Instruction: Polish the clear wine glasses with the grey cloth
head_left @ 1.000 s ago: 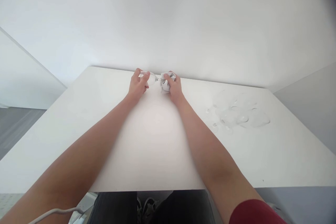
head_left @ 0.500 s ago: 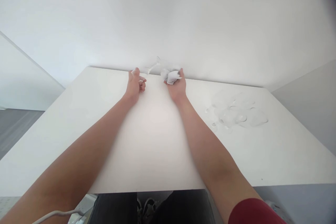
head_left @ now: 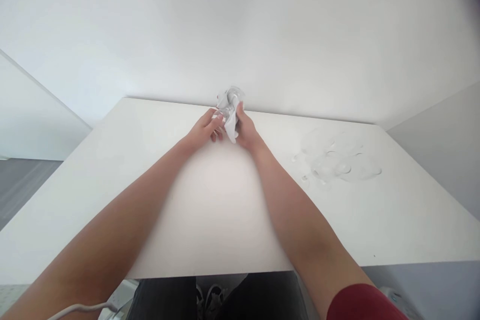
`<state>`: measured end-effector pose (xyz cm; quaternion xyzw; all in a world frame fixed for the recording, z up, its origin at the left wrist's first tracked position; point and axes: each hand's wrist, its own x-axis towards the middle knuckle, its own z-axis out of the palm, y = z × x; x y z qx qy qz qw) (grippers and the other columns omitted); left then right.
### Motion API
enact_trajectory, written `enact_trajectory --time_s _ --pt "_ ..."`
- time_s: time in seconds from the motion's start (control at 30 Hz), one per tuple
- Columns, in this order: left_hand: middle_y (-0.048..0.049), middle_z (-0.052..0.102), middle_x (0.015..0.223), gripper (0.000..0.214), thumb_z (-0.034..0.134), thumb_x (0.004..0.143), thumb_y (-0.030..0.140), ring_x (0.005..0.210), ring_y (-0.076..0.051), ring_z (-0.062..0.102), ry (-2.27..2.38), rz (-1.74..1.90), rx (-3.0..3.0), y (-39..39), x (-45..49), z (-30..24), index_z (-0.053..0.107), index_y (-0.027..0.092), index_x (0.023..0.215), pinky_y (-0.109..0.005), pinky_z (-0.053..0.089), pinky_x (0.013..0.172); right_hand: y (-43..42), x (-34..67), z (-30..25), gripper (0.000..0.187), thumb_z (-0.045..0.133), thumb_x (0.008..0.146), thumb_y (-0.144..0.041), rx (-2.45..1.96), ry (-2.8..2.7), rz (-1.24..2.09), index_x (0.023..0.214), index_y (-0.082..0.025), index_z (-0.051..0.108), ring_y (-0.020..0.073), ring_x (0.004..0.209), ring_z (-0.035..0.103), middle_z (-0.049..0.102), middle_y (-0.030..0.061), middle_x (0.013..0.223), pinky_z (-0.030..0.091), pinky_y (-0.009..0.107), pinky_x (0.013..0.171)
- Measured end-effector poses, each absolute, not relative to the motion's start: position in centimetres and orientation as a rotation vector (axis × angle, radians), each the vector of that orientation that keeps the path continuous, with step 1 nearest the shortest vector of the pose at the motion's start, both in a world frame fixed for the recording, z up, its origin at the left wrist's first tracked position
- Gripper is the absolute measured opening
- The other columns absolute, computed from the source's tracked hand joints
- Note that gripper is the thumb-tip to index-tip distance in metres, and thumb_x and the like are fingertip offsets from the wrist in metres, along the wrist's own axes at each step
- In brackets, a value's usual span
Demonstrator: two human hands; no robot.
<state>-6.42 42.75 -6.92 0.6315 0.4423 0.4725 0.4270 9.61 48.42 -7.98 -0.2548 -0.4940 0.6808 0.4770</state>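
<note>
Both my hands meet near the far edge of the white table [head_left: 210,200]. My right hand [head_left: 245,131] is closed on a crumpled white cloth [head_left: 230,125], which is wrapped around a clear stemmed glass [head_left: 229,96] held above the table. My left hand [head_left: 204,131] is right beside it, fingers curled against the lower part of the glass and the cloth. Most of the glass is hidden by the cloth.
Several clear glass items [head_left: 339,162] lie in a cluster on the right part of the table. A white wall rises right behind the table. A white cable [head_left: 78,307] hangs below the near edge at the left, beside my dark trousers.
My hands were apart half a second ago, the glass in the left and the cloth in the right. They have come together and the cloth now covers the glass.
</note>
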Motion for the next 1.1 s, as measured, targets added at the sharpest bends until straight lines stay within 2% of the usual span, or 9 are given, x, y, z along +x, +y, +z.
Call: enact_trajectory --time_s 0.13,0.23,0.37,0.47,0.6,0.8,0.9,1.0,1.1 --pt "0.0004 0.063 0.074 0.053 0.051 0.094 0.071 0.056 -0.014 0.065 1.112 1.327 1.416 42.8 -6.5 -6.8 0.054 0.02 0.106 -0.023 0.049 0.047 48.0 8.9 -8.6 0.051 0.084 0.073 -0.059 -0.481 -1.402 1.71 0.108 -0.026 0.065 0.0151 0.063 0.061 0.066 -0.004 0.076 0.05 0.027 0.054" --pt "0.0015 0.062 0.07 0.051 0.05 0.095 0.071 0.053 -0.012 0.061 1.139 1.375 1.342 42.9 -6.5 -6.7 0.054 0.021 0.106 -0.023 0.047 0.046 48.4 8.9 -8.9 0.045 0.085 0.074 -0.052 -0.533 -1.408 1.648 0.105 -0.025 0.065 0.0142 0.068 0.062 0.068 -0.0037 0.079 0.051 0.025 0.058" --pt "0.0006 0.067 0.068 0.047 0.053 0.094 0.069 0.048 -0.012 0.058 1.142 1.275 1.402 42.8 -6.4 -6.7 0.053 0.023 0.104 -0.022 0.042 0.044 50.1 9.5 -9.2 0.039 0.079 0.079 -0.056 -0.598 -1.05 1.562 0.096 -0.024 0.062 0.0147 0.07 0.064 0.066 -0.0036 0.076 0.052 0.025 0.061" --pt "0.0011 0.064 0.06 0.043 0.052 0.095 0.066 0.044 -0.012 0.054 1.136 1.219 1.433 42.7 -6.5 -6.7 0.056 0.023 0.098 -0.022 0.04 0.044 51.3 10.0 -9.1 0.033 0.074 0.085 -0.053 -0.549 -0.816 1.552 0.098 -0.025 0.063 0.0155 0.085 0.069 0.071 -0.0012 0.089 0.057 0.028 0.073" --pt "0.0019 0.055 0.052 0.04 0.047 0.097 0.059 0.041 -0.013 0.049 1.155 1.25 1.391 42.6 -6.8 -6.7 0.06 0.022 0.09 -0.024 0.037 0.044 51.7 10.5 -8.9 0.031 0.065 0.092 -0.052 -0.453 -0.798 1.573 0.106 -0.025 0.066 0.0179 0.103 0.071 0.075 0.003 0.107 0.059 0.033 0.085" --pt "0.0032 0.048 0.048 0.039 0.047 0.094 0.055 0.04 -0.012 0.043 1.173 1.325 1.333 42.5 -7.0 -6.5 0.061 0.02 0.085 -0.024 0.031 0.043 51.7 11.2 -9.3 0.032 0.052 0.099 -0.052 -0.6 -0.558 1.393 0.111 -0.025 0.066 0.0165 0.097 0.072 0.076 0.0022 0.106 0.061 0.031 0.079" --pt "0.0031 0.049 0.048 0.038 0.049 0.093 0.056 0.04 -0.012 0.043 1.188 1.312 1.322 42.5 -7.0 -6.4 0.06 0.021 0.085 -0.024 0.032 0.043 51.1 10.9 -8.6 0.033 0.051 0.099 -0.052 -0.542 -0.667 1.44 0.11 -0.026 0.068 0.0188 0.105 0.072 0.077 0.0016 0.103 0.061 0.033 0.085" --pt "0.0035 0.047 0.045 0.037 0.046 0.093 0.055 0.038 -0.012 0.041 1.177 1.301 1.329 42.7 -7.0 -6.5 0.059 0.021 0.083 -0.024 0.031 0.043 50.1 10.2 -7.7 0.034 0.055 0.097 -0.052 -0.425 -0.87 1.581 0.116 -0.027 0.068 0.0232 0.123 0.066 0.075 0.0029 0.118 0.057 0.041 0.098" --pt "0.004 0.044 0.043 0.041 0.041 0.095 0.055 0.037 -0.012 0.038 1.175 1.336 1.303 42.8 -7.1 -6.7 0.059 0.021 0.081 -0.024 0.027 0.043 49.6 10.1 -7.4 0.036 0.054 0.096 -0.052 -0.367 -0.945 1.572 0.119 -0.027 0.068 0.0244 0.133 0.059 0.07 0.0041 0.133 0.052 0.046 0.106"
